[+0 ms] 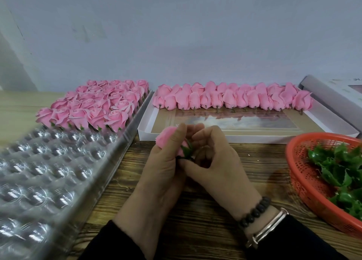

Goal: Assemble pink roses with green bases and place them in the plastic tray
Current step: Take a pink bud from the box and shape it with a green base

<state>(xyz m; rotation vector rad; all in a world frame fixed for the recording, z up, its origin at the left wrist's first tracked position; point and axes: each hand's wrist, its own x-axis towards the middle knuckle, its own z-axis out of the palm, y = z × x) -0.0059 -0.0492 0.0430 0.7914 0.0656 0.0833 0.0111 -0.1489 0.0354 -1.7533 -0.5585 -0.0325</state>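
Left hand (166, 162) grips pink rose (168, 137) steady over the table while right hand (213, 162) pinches green base (187, 151) onto its underside, plastic tray (58, 162) waiting left.

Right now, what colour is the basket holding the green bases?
Red-orange mesh basket, seen in the head view at the right edge.
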